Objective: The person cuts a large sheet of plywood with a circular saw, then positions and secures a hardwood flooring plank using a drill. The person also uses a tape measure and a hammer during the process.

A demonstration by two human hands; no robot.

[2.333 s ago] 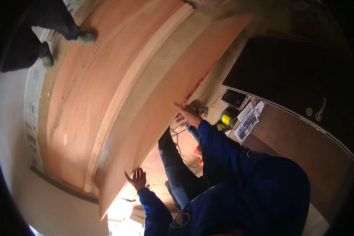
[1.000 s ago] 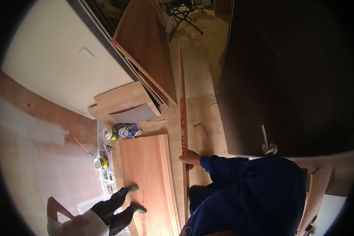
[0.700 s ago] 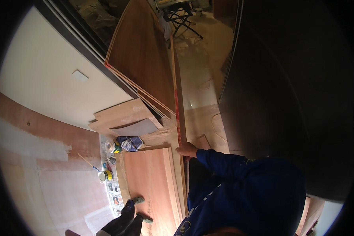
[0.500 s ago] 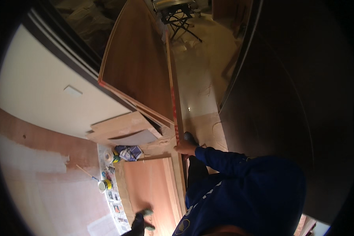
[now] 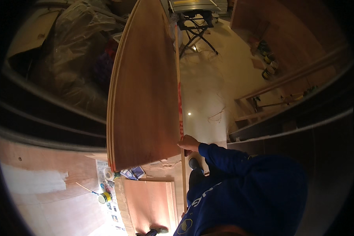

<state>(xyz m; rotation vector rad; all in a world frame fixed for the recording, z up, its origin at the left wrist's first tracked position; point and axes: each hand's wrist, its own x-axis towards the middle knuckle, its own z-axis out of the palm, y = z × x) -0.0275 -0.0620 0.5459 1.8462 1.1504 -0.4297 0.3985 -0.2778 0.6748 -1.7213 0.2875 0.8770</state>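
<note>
1. Fingers of our right hand [image 5: 188, 142] curl in a closed grip on the right edge of the plywood sheet [image 5: 145, 90], low on that edge.
2. We cannot see our left hand.
3. We hold the sheet on edge above the pale floor [image 5: 208, 94], with thinner sheets stacked against its left side.
4. Beyond its far end stands a saw stand [image 5: 196, 17].
5. Below it lie newspapers with a small tin [image 5: 104, 197] and another board [image 5: 149, 202].

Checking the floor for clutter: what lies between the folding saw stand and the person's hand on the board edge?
Head view: bare pale floor between stand and hand.
</note>
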